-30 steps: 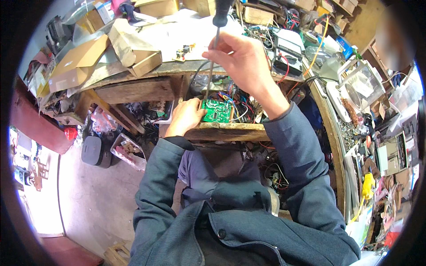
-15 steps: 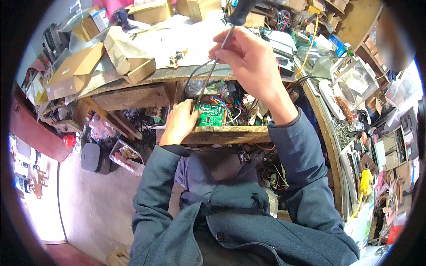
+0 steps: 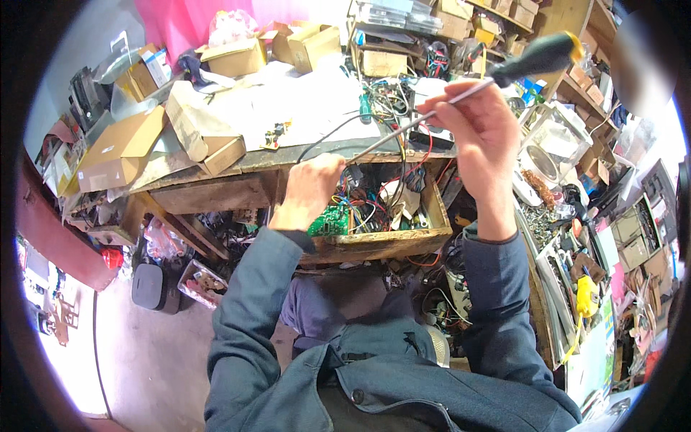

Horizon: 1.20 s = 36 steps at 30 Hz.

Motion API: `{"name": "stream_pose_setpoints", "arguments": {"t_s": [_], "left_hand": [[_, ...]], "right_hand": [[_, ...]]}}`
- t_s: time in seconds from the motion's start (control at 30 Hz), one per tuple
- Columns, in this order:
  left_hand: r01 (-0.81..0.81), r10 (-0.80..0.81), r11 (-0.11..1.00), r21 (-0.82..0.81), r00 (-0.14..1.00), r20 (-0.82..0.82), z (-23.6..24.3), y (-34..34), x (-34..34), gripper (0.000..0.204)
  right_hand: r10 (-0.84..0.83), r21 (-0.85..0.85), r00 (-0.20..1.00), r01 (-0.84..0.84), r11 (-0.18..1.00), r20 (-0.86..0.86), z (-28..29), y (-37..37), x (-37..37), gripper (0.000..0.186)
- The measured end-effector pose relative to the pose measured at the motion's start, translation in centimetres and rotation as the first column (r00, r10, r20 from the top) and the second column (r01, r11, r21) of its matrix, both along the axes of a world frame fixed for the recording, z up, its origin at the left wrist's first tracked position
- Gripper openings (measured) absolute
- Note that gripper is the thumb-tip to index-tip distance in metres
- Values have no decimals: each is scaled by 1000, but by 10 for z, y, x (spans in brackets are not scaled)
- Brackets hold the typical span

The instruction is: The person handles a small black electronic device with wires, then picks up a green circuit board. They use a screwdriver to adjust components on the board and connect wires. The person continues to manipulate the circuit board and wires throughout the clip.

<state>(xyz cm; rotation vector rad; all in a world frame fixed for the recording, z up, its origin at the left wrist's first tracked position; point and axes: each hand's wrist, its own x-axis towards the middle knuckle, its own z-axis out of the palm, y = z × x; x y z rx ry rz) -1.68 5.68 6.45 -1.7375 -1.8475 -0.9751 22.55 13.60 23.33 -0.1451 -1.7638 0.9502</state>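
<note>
A long-shafted screwdriver with a dark handle and yellow end slants across the bench front. The fingers and thumb of my right hand are closed round its shaft just below the handle. Its tip end reaches my left hand, whose fingers are closed by it; anything between them is hidden. That hand is over the left side of an open wooden drawer. Below it in the drawer lies a green circuit board, partly covered by the hand. Coloured wires crowd the drawer beside the board.
On the bench are cardboard boxes, a small circuit part, a green-handled tool and tangled cables. To the right, a side surface holds loose screws, a transparent plastic housing and a yellow tool. A black bin stands on the floor.
The screwdriver has come up out of the drawer and tipped over to the right, its tip end now by my left fingers. My right hand has moved right. The view has shifted upward.
</note>
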Motion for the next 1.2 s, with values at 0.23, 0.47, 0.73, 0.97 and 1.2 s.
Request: {"name": "stream_pose_setpoints", "arguments": {"t_s": [0.23,0.47,0.73,0.97,1.2], "left_hand": [[-278,230,938,-206,946,-229,18,81,-22,22],[-246,203,963,-111,931,-302,11,107,-54,27],[-149,157,987,-60,976,150,30,-13,-21,21],[-15,43,997,-76,924,380,-54,-66,2,22],[-18,104,977,-211,910,402,-70,-68,5,28]], "right_hand": [[-89,-16,996,89,996,-9,-2,-10,46,19],[-82,-47,995,85,995,49,-9,-19,53,20],[13,-53,996,-8,999,93,-37,-30,26,20],[113,-1,978,-114,993,175,-67,-35,3,19],[126,0,936,-133,991,330,-78,-42,-11,18]]}}
